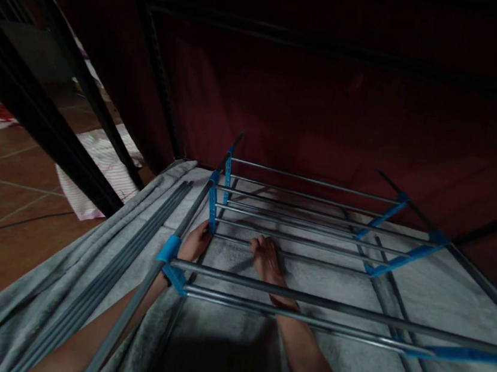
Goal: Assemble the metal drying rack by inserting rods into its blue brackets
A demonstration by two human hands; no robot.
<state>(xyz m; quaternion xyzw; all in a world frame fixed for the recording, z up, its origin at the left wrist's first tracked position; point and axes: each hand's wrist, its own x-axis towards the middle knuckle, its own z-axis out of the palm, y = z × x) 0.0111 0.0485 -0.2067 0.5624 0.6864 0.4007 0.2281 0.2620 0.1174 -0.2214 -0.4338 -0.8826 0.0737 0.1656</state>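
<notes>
A rack of grey metal tubes and blue plastic brackets lies across the grey blanket (319, 351). My left hand (196, 241) is closed at the lower end of a blue bracket (213, 206), with its fingertips partly hidden behind it. My right hand (264, 255) has its fingers curled over the lowest thin metal rod (321, 260), just right of that bracket. Both forearms reach under the nearer crossbar (329, 301). A thicker side tube (132, 301) runs past my left forearm, and a blue joint (169, 249) sits on it near my left wrist.
Several loose grey tubes (124, 255) lie side by side on the blanket at left. Behind the rack hangs a dark red cloth (329, 117) on a dark metal frame (152, 65). Tiled floor (7, 192) and a striped cloth (101, 162) show at far left.
</notes>
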